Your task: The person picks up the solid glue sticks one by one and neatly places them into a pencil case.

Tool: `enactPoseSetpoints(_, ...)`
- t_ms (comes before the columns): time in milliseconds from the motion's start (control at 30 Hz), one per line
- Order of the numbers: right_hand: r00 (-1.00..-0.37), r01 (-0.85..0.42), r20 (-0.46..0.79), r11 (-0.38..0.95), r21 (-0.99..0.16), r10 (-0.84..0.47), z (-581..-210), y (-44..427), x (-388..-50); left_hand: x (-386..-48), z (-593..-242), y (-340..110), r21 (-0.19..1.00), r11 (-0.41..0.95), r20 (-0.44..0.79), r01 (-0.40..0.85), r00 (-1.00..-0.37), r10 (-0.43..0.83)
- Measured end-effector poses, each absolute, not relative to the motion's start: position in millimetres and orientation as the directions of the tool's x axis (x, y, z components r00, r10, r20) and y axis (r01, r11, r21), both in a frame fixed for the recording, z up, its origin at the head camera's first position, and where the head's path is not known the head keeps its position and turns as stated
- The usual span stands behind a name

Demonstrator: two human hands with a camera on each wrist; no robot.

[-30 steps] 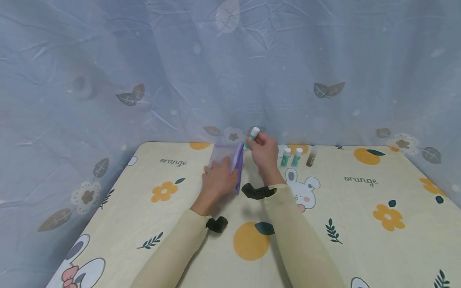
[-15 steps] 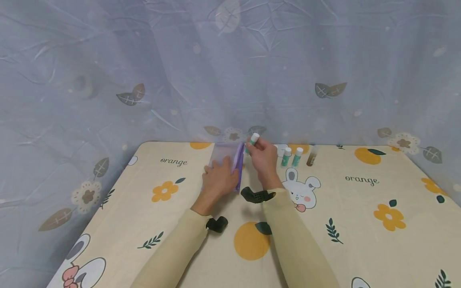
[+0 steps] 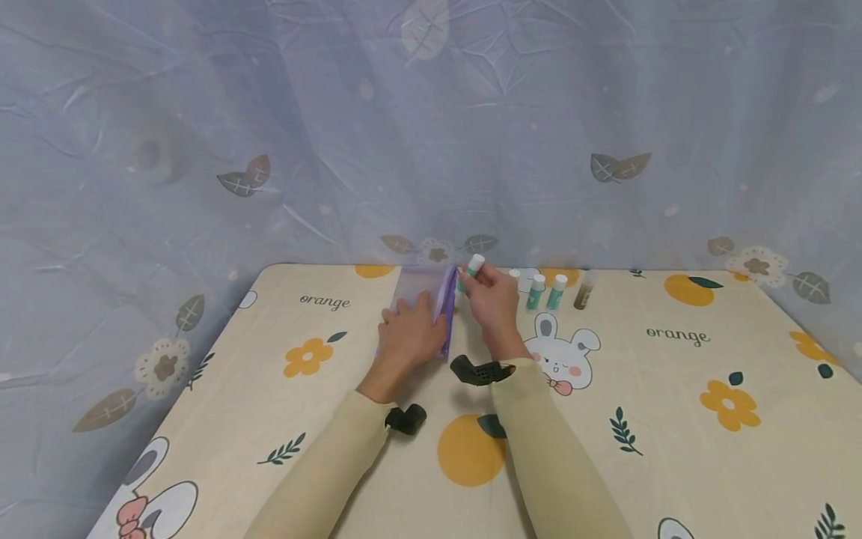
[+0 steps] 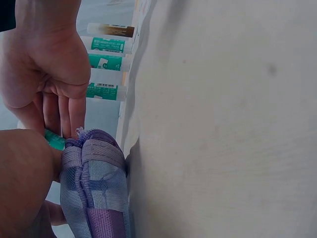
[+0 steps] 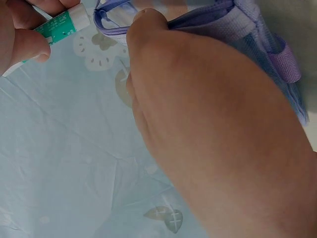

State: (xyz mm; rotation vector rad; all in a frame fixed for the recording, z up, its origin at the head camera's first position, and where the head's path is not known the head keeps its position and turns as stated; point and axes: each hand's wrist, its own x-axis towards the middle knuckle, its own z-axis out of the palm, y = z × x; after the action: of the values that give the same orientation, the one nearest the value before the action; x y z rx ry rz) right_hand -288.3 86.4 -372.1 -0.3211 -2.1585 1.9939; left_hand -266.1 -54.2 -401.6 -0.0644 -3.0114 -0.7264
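A purple mesh pouch (image 3: 450, 314) lies under my left hand (image 3: 412, 333), whose fingers are spread over it. In the right wrist view the left hand (image 5: 213, 94) has its thumb at the rim of the pouch (image 5: 111, 32), which gapes there. My right hand (image 3: 494, 305) pinches a green glue stick (image 3: 474, 265) with a white cap, tilted, just right of the pouch's far end. The left wrist view shows the right hand (image 4: 47, 74) with that stick (image 4: 54, 140) close to the pouch (image 4: 101, 193).
Right of the right hand stand two green sticks with white caps (image 3: 536, 292) (image 3: 556, 293) and a brown one (image 3: 584, 292). Another white cap (image 3: 515, 275) shows partly behind that hand. A patterned cloth (image 3: 323, 419) covers the table, and a grey-blue curtain (image 3: 337, 135) hangs behind.
The right hand has lowered the glue stick slightly beside the pouch. Its hold on the stick continues, and the left hand has stayed on the pouch.
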Motion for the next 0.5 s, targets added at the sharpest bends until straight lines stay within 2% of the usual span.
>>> enactPoseSetpoints(233, -0.966, 0.036, -0.02, 0.057, -0.998, 0.259, -375.8, 88.3, -288.0, -268.8, -410.6, -54.8, 0.456, 0.888, 0.078, 0.058, -0.997, 0.025)
enactPoseSetpoints(500, -0.964, 0.023, -0.004, 0.069, -0.997, 0.265, -374.6, 87.5, -287.0, -257.7, -393.6, -53.6, 0.443, 0.895, 0.03, 0.042, -0.999, 0.033)
